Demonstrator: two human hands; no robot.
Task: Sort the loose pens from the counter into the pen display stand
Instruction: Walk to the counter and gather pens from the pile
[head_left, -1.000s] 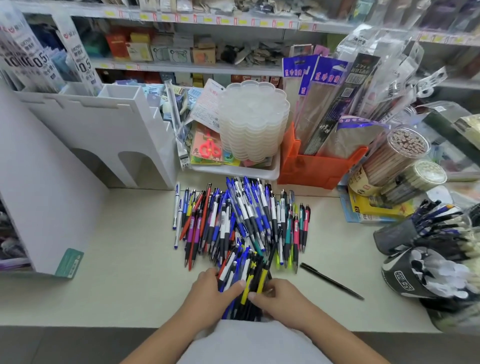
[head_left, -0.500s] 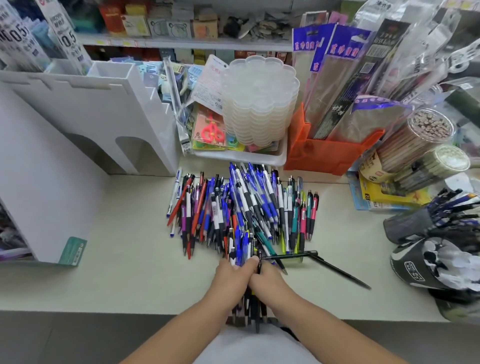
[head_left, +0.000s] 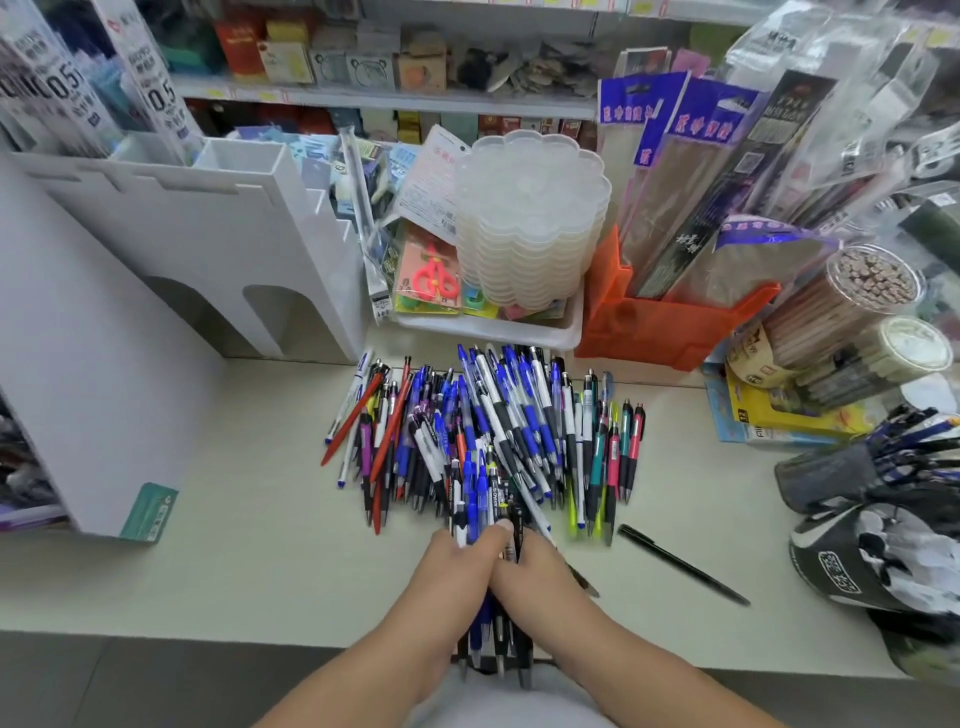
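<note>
A big heap of loose pens (head_left: 498, 431), blue, black, red and white, lies on the pale counter (head_left: 234, 519). My left hand (head_left: 457, 566) and my right hand (head_left: 535, 571) press together around a bundle of pens (head_left: 493, 634) at the counter's near edge; the bundle sticks out below my hands and above my fingers. One black pen (head_left: 680, 564) lies alone to the right. The white tiered pen display stand (head_left: 208, 228) stands at the back left, its top slots partly holding packaged refills.
A white tray (head_left: 519, 332) with stacked clear palettes and an orange bin (head_left: 670, 322) stand behind the heap. Pencil tubes (head_left: 841, 322) and dark pen cups (head_left: 857, 478) crowd the right side. A white box side (head_left: 78, 389) stands at the left.
My hands have drawn together and squeezed the gathered pens into a tight bundle at the counter's edge. The camera has moved closer and lower over the heap.
</note>
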